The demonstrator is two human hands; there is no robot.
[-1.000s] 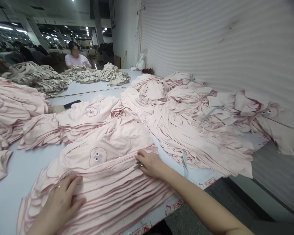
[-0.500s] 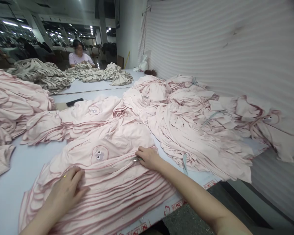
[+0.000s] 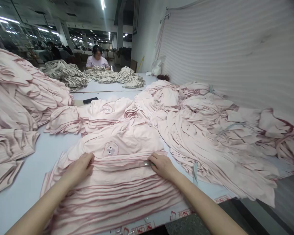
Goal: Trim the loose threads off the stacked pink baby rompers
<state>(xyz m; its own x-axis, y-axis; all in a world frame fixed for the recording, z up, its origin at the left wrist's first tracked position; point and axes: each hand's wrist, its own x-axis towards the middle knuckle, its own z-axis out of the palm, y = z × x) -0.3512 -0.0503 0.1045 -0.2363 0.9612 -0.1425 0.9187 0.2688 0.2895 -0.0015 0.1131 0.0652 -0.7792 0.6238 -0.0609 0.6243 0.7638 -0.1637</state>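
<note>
A stack of pale pink garments with darker pink edging lies in front of me. The top piece carries a round patch with two cartoon eyes. At the left end of a folded fabric edge, my left hand has its fingers curled and closed on the cloth. My right hand is closed at the other end of that edge. Small metal thread snips poke out from its fingers, pointing left; their handles are hidden in the hand.
More pink garments heap up at the left and in a loose pile on the right. Behind lie a black flat object and grey-beige garments. A person sits at the far side. A striped cloth hangs at right.
The view has swung left, so things appear further right. My left hand has moved forward to the fabric edge and closed on it. My right hand still holds the snips.
</note>
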